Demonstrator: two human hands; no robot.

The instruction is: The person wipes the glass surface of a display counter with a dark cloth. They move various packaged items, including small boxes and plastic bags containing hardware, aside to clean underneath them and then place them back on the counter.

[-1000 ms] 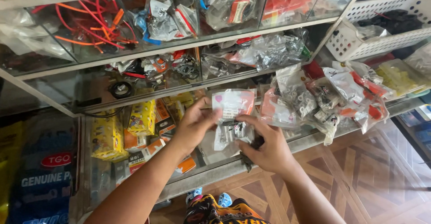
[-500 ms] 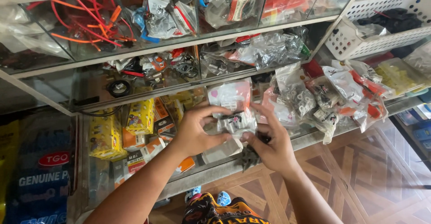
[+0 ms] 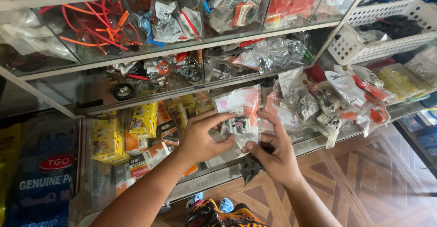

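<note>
Before the glass shelves [image 3: 182, 49], your left hand [image 3: 200, 138] and right hand [image 3: 273, 156] both have their fingers clamped on a small clear packet [image 3: 239, 127], held up off the shelf; sorting looks midway, with many bagged parts [image 3: 337, 99] untouched alongside.

Bare forearms, colourful patterned footwear [image 3: 218, 211]
</note>
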